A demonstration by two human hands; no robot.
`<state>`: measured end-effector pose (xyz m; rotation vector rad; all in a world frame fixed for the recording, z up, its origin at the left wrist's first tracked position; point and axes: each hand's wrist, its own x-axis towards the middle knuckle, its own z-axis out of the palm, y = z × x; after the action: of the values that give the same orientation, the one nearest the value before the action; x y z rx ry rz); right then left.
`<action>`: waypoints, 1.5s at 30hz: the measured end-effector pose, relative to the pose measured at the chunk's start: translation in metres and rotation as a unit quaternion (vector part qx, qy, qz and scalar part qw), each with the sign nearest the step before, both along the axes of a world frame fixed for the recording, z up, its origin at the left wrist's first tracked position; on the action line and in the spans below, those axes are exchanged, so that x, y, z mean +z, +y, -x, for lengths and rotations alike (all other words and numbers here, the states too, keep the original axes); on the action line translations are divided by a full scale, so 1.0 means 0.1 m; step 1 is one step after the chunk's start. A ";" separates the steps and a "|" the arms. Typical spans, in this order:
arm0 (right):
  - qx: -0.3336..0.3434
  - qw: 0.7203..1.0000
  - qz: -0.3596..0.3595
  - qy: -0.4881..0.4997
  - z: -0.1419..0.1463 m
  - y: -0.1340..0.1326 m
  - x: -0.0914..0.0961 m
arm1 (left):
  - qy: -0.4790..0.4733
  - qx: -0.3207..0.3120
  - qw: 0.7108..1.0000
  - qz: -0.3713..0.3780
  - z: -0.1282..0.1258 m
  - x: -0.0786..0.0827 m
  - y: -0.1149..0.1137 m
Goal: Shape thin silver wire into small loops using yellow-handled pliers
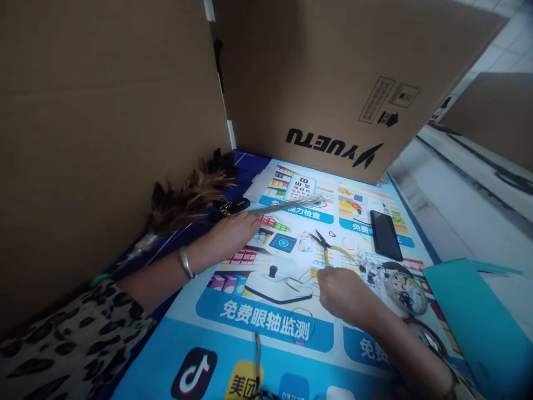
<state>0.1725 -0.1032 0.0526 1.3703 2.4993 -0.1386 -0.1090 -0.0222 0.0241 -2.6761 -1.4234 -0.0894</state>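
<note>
My left hand (239,229), with a silver bangle at the wrist, is closed on the near end of a bundle of thin silver wires (291,204). The bundle points right across the printed mat. My right hand (343,293) is closed in a fist, knuckles up, over the middle of the mat. What its fingers hold, if anything, is hidden. Just beyond it lie pliers (322,243) with dark jaws and yellow handles; one handle runs down to the fist. Thin wire loops (297,286) lie left of the fist.
Tall cardboard panels (333,72) stand behind and at left. A brown feather bunch (187,197) lies along the left panel. At right are a black phone (386,235), small loose parts (370,272), a round clear container (406,291) and a teal box (478,328).
</note>
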 end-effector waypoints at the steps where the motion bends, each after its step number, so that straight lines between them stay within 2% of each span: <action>1: -0.003 1.000 -0.001 0.004 -0.01 0.00 -0.01 | 0.008 -0.004 1.000 -0.007 0.01 0.00 0.00; 7: -0.022 0.999 -0.006 0.026 -0.02 -0.02 -0.06 | 0.020 -0.014 0.999 -0.023 0.01 -0.04 0.02; 15: -0.039 0.998 -0.005 0.040 -0.05 -0.03 -0.03 | 0.021 -0.029 0.999 -0.007 0.06 -0.03 0.05; 22: -0.066 0.993 -0.027 0.092 -0.02 -0.01 0.03 | -0.017 -0.041 0.999 -0.002 0.09 0.13 0.03; 25: -0.068 0.986 -0.037 0.148 0.05 -0.04 0.04 | -0.078 -0.060 0.993 0.061 -0.03 0.19 -0.11; 27: -0.072 0.979 -0.051 0.185 0.10 -0.06 0.03 | -0.157 -0.076 0.974 0.144 -0.16 0.20 -0.26; 30: -0.072 0.966 -0.079 0.237 0.15 -0.10 -0.01 | -0.258 -0.097 0.908 0.315 -0.35 0.18 -0.48; 36: -0.057 0.934 -0.111 0.335 0.25 -0.15 -0.09 | -0.407 -0.059 0.813 0.413 -0.56 0.14 -0.70; 42: -0.076 0.910 -0.097 0.397 0.34 -0.16 -0.07 | -0.428 -0.075 0.798 0.419 -0.58 0.16 -0.72; 45: -0.111 0.893 -0.060 0.431 0.39 -0.16 -0.06 | -0.444 -0.068 0.785 0.428 -0.58 0.14 -0.74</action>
<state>0.1334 -0.1192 0.0461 1.9652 3.0349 -0.8184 -0.0506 -0.0960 0.0381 -3.7534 -1.7605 -1.1116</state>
